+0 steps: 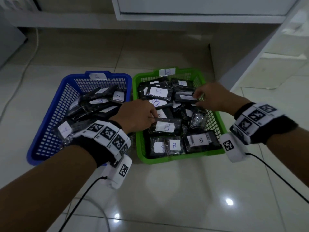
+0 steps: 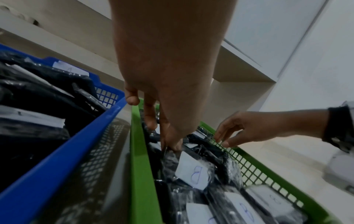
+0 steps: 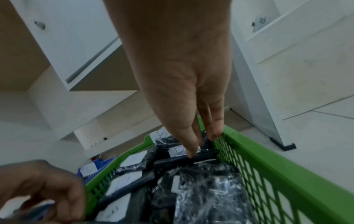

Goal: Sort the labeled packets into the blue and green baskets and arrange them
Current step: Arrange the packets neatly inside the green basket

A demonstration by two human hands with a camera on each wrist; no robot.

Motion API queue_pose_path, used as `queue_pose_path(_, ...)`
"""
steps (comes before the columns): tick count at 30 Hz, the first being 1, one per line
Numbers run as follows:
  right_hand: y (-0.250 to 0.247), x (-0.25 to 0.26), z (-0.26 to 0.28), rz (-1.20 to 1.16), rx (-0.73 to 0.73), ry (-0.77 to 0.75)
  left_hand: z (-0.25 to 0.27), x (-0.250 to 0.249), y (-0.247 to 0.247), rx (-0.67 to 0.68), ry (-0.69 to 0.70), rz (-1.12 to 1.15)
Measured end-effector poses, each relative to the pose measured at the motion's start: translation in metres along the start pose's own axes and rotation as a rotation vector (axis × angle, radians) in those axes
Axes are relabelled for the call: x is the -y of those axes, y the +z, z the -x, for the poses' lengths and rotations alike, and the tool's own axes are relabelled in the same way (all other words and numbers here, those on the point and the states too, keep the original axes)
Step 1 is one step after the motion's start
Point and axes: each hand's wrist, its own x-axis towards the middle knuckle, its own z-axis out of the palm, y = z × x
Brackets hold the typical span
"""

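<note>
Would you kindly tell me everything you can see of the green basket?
The green basket looks like plastic, rectangular, with mesh walls and a solid rim. It sits on the tiled floor right of the blue one, a white B label on its far rim. Black wrapped packets marked B fill it. Both hands reach in: the left hand and right hand each pinch a packet.

My left hand (image 1: 133, 117) and its wrist band cover the near right corner of the blue basket (image 1: 50, 104) and some packets there, so I cannot read those labels. The label on that basket's far rim (image 1: 97, 76) is too faint to read. In the green basket (image 1: 215, 118), the packet under my right hand (image 1: 212, 97) has its label partly covered by my fingertips (image 1: 197, 96). My left wrist view is blurred low down, and my right wrist view cuts my left hand (image 3: 44, 191) off at the edge.
</note>
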Motion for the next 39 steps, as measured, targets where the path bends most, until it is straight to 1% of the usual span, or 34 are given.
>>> queue_pose_path(2,0.006,0.000,-0.006,0.051,0.052,-0.014,-0.001,-0.001,0.007,0.012,0.039,-0.047)
queue_pose_path(4,0.008,0.002,-0.010,0.049,0.032,-0.016,-0.002,0.000,0.012,-0.009,0.076,-0.080)
queue_pose_path(7,0.004,0.005,-0.019,0.053,-0.021,-0.055,-0.004,0.006,0.016,-0.020,0.105,-0.059)
queue_pose_path(10,0.001,0.005,-0.033,0.111,-0.027,-0.072,-0.003,0.015,0.021,0.062,0.107,-0.002)
queue_pose_path(11,0.000,0.004,-0.039,0.132,0.011,-0.078,-0.003,0.018,0.024,0.090,0.114,0.027)
queue_pose_path(12,-0.001,0.003,-0.045,0.147,0.089,-0.071,-0.003,0.020,0.027,0.107,0.126,0.061)
queue_pose_path(14,-0.007,0.008,-0.053,0.204,0.225,-0.066,-0.005,0.021,0.033,0.097,0.140,0.121)
queue_pose_path(16,-0.013,0.015,-0.059,0.248,0.270,-0.062,-0.007,0.022,0.036,0.072,0.138,0.163)
queue_pose_path(20,-0.023,0.027,-0.067,0.303,0.384,-0.058,-0.008,0.024,0.038,0.053,0.162,0.158)
queue_pose_path(23,-0.029,0.033,-0.066,0.280,0.313,-0.002,-0.009,0.025,0.040,0.052,0.172,0.161)
queue_pose_path(24,-0.030,0.039,-0.061,0.229,0.325,0.020,-0.009,0.026,0.041,0.048,0.172,0.162)
queue_pose_path(26,-0.025,0.051,-0.049,0.176,0.437,0.004,-0.010,0.027,0.043,0.029,0.178,0.166)
queue_pose_path(27,-0.017,0.054,-0.045,0.204,0.467,-0.038,-0.010,0.027,0.044,0.022,0.179,0.171)
queue_pose_path(29,-0.002,0.058,-0.033,0.318,0.425,-0.130,-0.010,0.027,0.045,0.014,0.178,0.182)
queue_pose_path(31,0.010,0.053,-0.030,0.348,0.378,-0.162,-0.010,0.027,0.045,0.012,0.181,0.181)
queue_pose_path(33,0.014,0.046,-0.027,0.326,0.380,-0.171,-0.010,0.027,0.046,0.003,0.190,0.177)
queue_pose_path(37,0.007,0.033,-0.019,0.232,0.403,-0.200,-0.009,0.028,0.046,-0.012,0.195,0.174)
queue_pose_path(39,0.006,0.028,-0.012,0.227,0.387,-0.230,-0.009,0.028,0.047,-0.019,0.195,0.169)
